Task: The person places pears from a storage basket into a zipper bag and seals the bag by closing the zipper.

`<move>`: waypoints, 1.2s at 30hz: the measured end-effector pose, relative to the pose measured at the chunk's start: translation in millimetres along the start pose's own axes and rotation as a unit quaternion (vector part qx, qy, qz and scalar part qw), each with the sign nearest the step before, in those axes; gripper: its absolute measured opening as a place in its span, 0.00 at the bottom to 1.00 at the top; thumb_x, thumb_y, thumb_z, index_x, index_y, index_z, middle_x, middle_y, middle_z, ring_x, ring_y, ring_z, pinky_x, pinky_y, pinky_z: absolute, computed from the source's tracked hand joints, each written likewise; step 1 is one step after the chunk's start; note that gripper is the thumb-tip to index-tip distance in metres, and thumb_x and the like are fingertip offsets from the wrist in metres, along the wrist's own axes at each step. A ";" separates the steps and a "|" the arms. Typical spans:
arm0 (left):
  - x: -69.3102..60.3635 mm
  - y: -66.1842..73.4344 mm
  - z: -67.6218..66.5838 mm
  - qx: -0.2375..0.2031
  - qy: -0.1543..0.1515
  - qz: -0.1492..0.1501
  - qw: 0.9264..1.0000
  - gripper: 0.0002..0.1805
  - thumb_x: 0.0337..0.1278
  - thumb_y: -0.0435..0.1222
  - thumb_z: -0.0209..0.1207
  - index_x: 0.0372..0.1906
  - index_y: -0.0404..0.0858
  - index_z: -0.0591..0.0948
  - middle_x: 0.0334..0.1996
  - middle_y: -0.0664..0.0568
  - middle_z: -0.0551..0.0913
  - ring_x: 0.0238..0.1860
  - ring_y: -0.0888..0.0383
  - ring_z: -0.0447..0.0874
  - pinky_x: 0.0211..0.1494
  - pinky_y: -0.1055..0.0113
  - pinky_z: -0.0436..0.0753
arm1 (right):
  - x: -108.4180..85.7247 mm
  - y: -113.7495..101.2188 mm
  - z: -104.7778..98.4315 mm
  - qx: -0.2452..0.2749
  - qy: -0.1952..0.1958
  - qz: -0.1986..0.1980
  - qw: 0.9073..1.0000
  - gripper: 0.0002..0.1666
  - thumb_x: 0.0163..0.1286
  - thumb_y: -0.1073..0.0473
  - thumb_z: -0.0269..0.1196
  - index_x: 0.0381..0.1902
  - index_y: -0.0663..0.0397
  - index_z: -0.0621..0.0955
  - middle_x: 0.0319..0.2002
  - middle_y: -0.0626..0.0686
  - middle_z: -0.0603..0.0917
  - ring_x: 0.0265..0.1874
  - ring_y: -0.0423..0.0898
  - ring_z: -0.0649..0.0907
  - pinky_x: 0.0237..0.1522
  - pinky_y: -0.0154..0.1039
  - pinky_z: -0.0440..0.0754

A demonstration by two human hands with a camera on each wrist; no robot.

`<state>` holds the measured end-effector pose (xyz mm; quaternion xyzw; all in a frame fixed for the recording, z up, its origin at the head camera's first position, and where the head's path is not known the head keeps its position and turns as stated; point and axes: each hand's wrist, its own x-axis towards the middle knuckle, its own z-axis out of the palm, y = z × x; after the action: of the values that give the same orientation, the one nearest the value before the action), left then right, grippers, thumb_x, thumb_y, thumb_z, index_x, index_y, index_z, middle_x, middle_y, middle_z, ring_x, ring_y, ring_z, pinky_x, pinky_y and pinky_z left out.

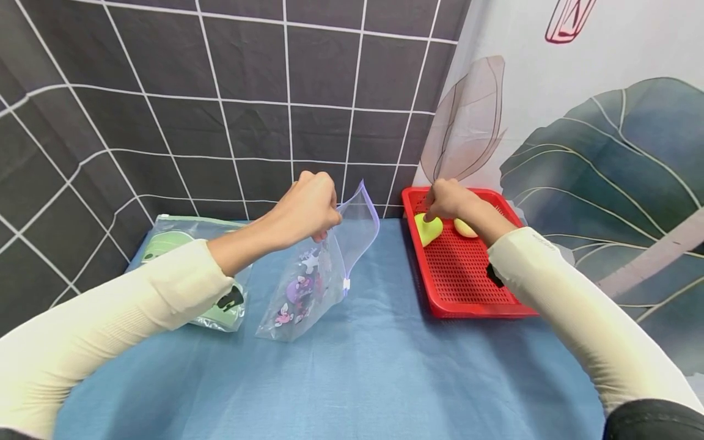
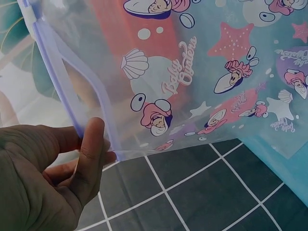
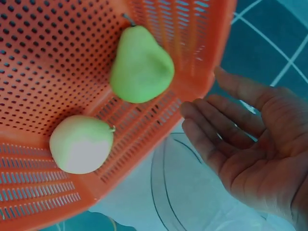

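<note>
A clear zip bag with a purple edge and cartoon prints (image 1: 299,293) is pinched at its top by my left hand (image 1: 305,211); its mouth gapes. The left wrist view shows thumb and fingers (image 2: 89,154) on the purple zip edge (image 2: 62,91). My right hand (image 1: 453,201) is over the back of the red basket (image 1: 467,310), beside a green pear (image 1: 429,228). In the right wrist view the right hand (image 3: 250,134) has its fingers extended near the basket rim, holding nothing, apart from the pear (image 3: 140,67). A round pale yellow-green fruit (image 3: 82,144) lies near the pear.
Another clear bag with green prints (image 1: 220,315) lies at the left on the blue cloth (image 1: 352,379), partly behind my left forearm. A dark grid-patterned cloth (image 1: 247,73) hangs behind. Something black (image 1: 494,276) shows at the basket's right, beside my right sleeve.
</note>
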<state>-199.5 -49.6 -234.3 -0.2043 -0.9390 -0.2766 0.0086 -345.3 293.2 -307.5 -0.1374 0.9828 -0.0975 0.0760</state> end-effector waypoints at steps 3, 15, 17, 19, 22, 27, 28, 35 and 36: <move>0.2 -1.0 0.9 0.001 -0.001 0.001 1.000 0.19 0.61 0.25 0.59 0.14 0.39 0.83 0.12 0.51 0.86 0.13 0.57 0.89 0.22 0.67 0.82 | 36.9 28.2 21.1 -0.032 -0.002 -0.002 0.999 0.19 0.58 0.51 0.86 0.42 0.54 0.94 0.43 0.55 0.94 0.43 0.55 0.88 0.47 0.54 0.90; -1.5 -2.7 4.8 -0.003 0.004 0.023 1.000 0.18 0.64 0.27 0.62 0.17 0.36 0.86 0.11 0.51 0.86 0.13 0.58 0.88 0.24 0.66 0.85 | 62.0 42.2 39.9 -0.085 -0.057 0.023 0.995 0.17 0.59 0.55 0.86 0.39 0.54 0.90 0.39 0.57 0.89 0.41 0.54 0.84 0.42 0.51 0.88; -2.1 -2.6 4.5 -0.006 0.003 0.023 1.000 0.18 0.65 0.26 0.61 0.16 0.37 0.86 0.11 0.51 0.85 0.13 0.58 0.88 0.24 0.66 0.85 | 66.3 45.7 47.0 -0.099 -0.054 0.031 0.993 0.17 0.59 0.54 0.86 0.38 0.54 0.90 0.40 0.58 0.89 0.41 0.55 0.83 0.44 0.53 0.88; -2.6 -2.4 4.3 -0.007 0.002 0.024 1.000 0.18 0.64 0.26 0.61 0.16 0.37 0.85 0.11 0.51 0.85 0.13 0.58 0.89 0.23 0.66 0.85 | 66.8 49.0 50.6 -0.110 -0.056 0.029 0.992 0.17 0.60 0.51 0.86 0.38 0.54 0.91 0.39 0.58 0.89 0.39 0.54 0.83 0.44 0.56 0.88; -2.9 -2.8 4.4 -0.007 0.000 0.023 1.000 0.19 0.64 0.26 0.60 0.16 0.37 0.85 0.11 0.51 0.85 0.13 0.58 0.88 0.23 0.67 0.84 | 81.9 66.1 63.6 -0.114 -0.055 0.032 0.991 0.16 0.59 0.50 0.86 0.33 0.50 0.90 0.35 0.55 0.89 0.36 0.53 0.83 0.42 0.54 0.89; -2.8 -4.3 4.4 -0.008 0.002 0.025 1.000 0.18 0.64 0.27 0.61 0.16 0.37 0.85 0.11 0.51 0.85 0.13 0.58 0.88 0.23 0.67 0.83 | 98.4 83.9 75.2 -0.103 -0.050 0.013 0.993 0.17 0.57 0.53 0.87 0.28 0.51 0.87 0.30 0.54 0.88 0.33 0.54 0.84 0.35 0.46 0.85; -2.7 -4.6 4.4 -0.008 0.001 0.025 1.000 0.18 0.64 0.27 0.61 0.16 0.37 0.86 0.11 0.51 0.85 0.13 0.58 0.88 0.23 0.67 0.83 | 98.1 83.9 75.6 -0.108 -0.046 0.008 0.993 0.18 0.57 0.53 0.87 0.28 0.51 0.87 0.30 0.54 0.88 0.33 0.53 0.84 0.34 0.46 0.85; -2.8 -6.0 4.7 -0.006 -0.004 0.029 1.000 0.20 0.65 0.27 0.62 0.15 0.38 0.85 0.10 0.52 0.84 0.13 0.58 0.88 0.22 0.67 0.82 | 75.6 60.2 63.0 -0.089 -0.054 0.017 0.994 0.20 0.61 0.51 0.86 0.37 0.57 0.89 0.35 0.56 0.88 0.37 0.54 0.83 0.43 0.48 0.86; -2.4 -6.5 5.0 -0.006 -0.004 0.031 1.000 0.20 0.65 0.27 0.62 0.15 0.38 0.85 0.09 0.52 0.84 0.13 0.58 0.88 0.22 0.67 0.81 | 75.5 59.7 63.7 -0.087 -0.054 0.019 0.995 0.19 0.62 0.51 0.85 0.38 0.57 0.89 0.35 0.56 0.88 0.37 0.54 0.82 0.44 0.48 0.85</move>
<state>-199.3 -52.9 -242.2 -0.2342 -0.9307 -0.2807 0.0123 -421.1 317.1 -391.2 -0.1298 0.9844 -0.0029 0.1185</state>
